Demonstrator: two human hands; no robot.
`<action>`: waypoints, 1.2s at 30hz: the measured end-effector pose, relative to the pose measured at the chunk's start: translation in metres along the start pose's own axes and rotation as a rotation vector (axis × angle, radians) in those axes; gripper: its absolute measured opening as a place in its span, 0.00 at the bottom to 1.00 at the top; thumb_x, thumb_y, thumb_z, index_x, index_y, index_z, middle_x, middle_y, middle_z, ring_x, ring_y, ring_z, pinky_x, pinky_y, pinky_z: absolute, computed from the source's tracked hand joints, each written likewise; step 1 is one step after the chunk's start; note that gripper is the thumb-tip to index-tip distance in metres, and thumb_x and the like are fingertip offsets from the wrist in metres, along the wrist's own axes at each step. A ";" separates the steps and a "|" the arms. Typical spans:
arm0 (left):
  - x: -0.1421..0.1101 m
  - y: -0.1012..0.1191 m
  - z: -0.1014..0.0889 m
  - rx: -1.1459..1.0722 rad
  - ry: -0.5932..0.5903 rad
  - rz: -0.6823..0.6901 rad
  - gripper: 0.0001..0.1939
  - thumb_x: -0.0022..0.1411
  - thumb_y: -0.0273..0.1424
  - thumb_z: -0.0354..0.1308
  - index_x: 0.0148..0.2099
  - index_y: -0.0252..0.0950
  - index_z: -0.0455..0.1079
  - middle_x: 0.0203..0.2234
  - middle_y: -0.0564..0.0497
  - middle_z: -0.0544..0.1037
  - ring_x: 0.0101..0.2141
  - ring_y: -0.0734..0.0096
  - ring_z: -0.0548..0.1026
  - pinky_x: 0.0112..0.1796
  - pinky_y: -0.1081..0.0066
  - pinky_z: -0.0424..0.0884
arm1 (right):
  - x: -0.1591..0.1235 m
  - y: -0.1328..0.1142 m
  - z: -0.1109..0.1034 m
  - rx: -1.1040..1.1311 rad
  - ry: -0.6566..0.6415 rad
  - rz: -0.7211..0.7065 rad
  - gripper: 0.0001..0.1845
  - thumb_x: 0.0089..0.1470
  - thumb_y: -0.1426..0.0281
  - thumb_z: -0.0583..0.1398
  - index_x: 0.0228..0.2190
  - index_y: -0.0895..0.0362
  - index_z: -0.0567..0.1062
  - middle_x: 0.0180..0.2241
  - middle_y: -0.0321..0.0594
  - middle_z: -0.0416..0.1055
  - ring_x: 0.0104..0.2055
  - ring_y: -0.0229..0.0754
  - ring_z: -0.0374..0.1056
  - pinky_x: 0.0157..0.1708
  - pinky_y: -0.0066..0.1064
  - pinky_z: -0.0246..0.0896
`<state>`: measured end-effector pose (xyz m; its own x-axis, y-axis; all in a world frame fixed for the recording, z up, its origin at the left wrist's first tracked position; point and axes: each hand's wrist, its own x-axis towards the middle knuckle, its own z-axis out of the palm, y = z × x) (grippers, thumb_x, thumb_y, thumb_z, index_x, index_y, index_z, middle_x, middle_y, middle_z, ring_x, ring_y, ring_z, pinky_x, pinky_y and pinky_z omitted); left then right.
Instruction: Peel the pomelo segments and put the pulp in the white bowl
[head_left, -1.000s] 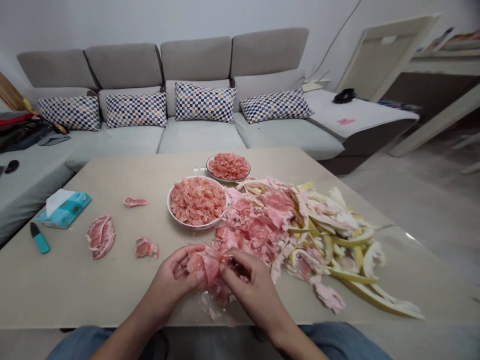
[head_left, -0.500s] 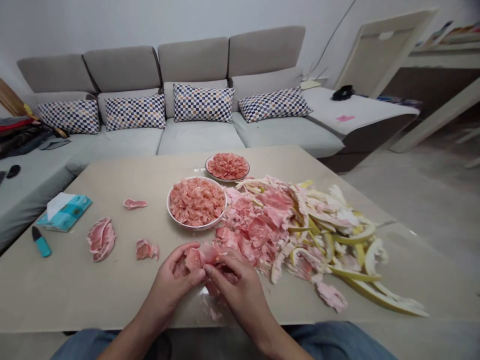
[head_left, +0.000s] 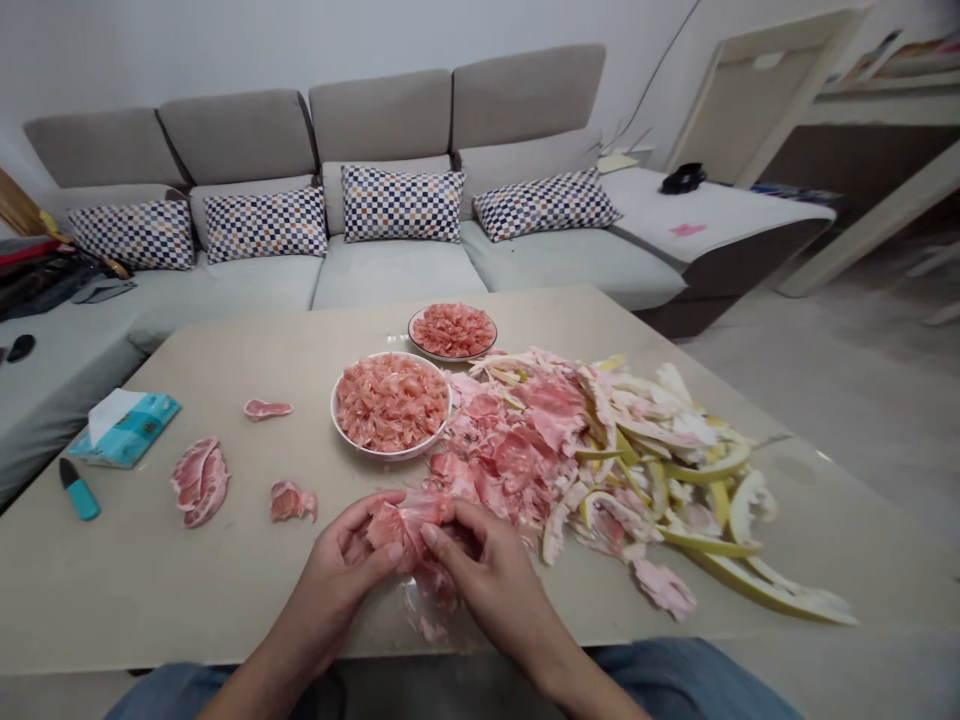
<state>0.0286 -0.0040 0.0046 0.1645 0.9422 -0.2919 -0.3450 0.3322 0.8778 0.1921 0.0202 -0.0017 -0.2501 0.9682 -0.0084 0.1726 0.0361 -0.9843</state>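
Between both hands, above the near edge of the table, is a pink pomelo segment (head_left: 405, 522) with its membrane partly pulled apart. My left hand (head_left: 352, 550) pinches its left side, thumb on top. On the other side my right hand (head_left: 480, 560) is closed on the membrane, thumb pressed over it. Just beyond my hands stands a white bowl (head_left: 335, 425) heaped with peeled pomelo flesh (head_left: 391, 402). To the left lie a small pomelo piece (head_left: 292, 501), a larger segment (head_left: 200, 482) and a thin sliver (head_left: 268, 409). Scraps lie beneath my hands.
A dark-rimmed plate (head_left: 489, 345) of pomelo flesh sits behind the bowl. Pink membranes (head_left: 517, 440) and pomelo rinds (head_left: 720, 545) pile up on the right. A tissue pack (head_left: 135, 428) and a teal-handled knife (head_left: 79, 490) lie left. Beyond the table is a sofa (head_left: 390, 275).
My right thumb has moved away from my left thumb, to the right, and the membrane between my hands looks more spread out. The view has shifted slightly.
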 end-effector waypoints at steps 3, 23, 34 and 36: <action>0.001 -0.003 0.001 -0.053 -0.007 -0.003 0.26 0.53 0.31 0.65 0.55 0.36 0.67 0.52 0.41 0.73 0.54 0.51 0.67 0.54 0.59 0.61 | 0.000 0.006 0.001 -0.055 0.023 -0.016 0.10 0.56 0.66 0.57 0.27 0.58 0.72 0.26 0.38 0.70 0.29 0.40 0.66 0.28 0.28 0.59; 0.002 -0.010 0.006 0.073 0.142 0.070 0.26 0.46 0.30 0.69 0.48 0.37 0.66 0.42 0.45 0.79 0.44 0.59 0.76 0.43 0.68 0.71 | -0.006 0.013 0.019 -0.147 0.140 -0.192 0.08 0.57 0.68 0.56 0.28 0.57 0.72 0.28 0.38 0.71 0.31 0.40 0.65 0.32 0.28 0.57; 0.000 0.003 0.004 -0.015 -0.043 -0.103 0.26 0.45 0.29 0.70 0.48 0.38 0.68 0.38 0.48 0.78 0.37 0.64 0.76 0.39 0.69 0.71 | -0.005 0.002 0.006 0.166 -0.018 0.079 0.13 0.53 0.61 0.57 0.23 0.56 0.67 0.23 0.35 0.64 0.26 0.38 0.62 0.27 0.28 0.58; 0.001 0.002 0.001 -0.018 -0.051 -0.119 0.28 0.44 0.29 0.71 0.48 0.38 0.68 0.37 0.47 0.78 0.36 0.64 0.75 0.36 0.70 0.71 | -0.003 0.002 0.004 0.247 -0.063 0.079 0.14 0.53 0.59 0.58 0.24 0.57 0.68 0.23 0.35 0.65 0.27 0.38 0.62 0.27 0.27 0.58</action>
<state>0.0293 -0.0023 0.0062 0.2517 0.8927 -0.3739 -0.3369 0.4430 0.8308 0.1894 0.0160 -0.0045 -0.3053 0.9480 -0.0902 -0.0418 -0.1080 -0.9933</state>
